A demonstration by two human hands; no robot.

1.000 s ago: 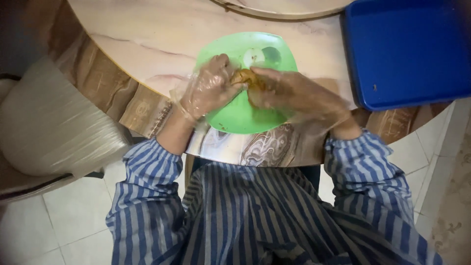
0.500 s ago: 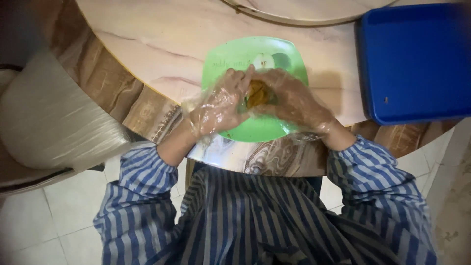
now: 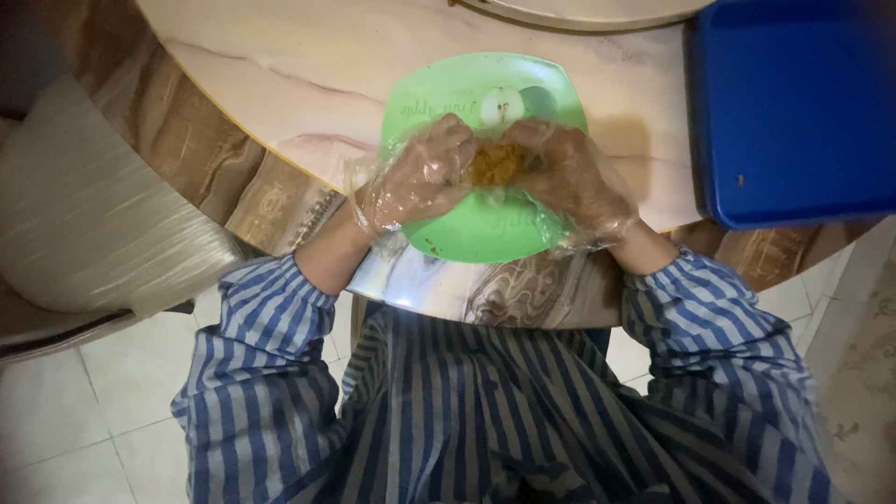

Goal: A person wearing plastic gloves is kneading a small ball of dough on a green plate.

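Food lump [image 3: 492,164]: brownish, pinched between gloved left hand [image 3: 422,177] and right hand [image 3: 569,177], fingers curled.
Beneath: green plate [image 3: 485,229].
Right: blue tray [image 3: 793,112], apart.

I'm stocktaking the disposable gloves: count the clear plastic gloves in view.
2. One covers the left hand and one the right hand; both hands hold a yellowish-brown lump over the green plate. None show elsewhere, though more may lie outside the view.

Most of the yellow-brown lump [image 3: 492,164] is hidden between the left hand [image 3: 422,177] and right hand [image 3: 565,177], so its shape can't be told. The hands also cover the middle of the green plate [image 3: 485,84]. The blue tray [image 3: 793,112] runs off the right edge, and the pale dish [image 3: 597,11] is cut off at the far edge.
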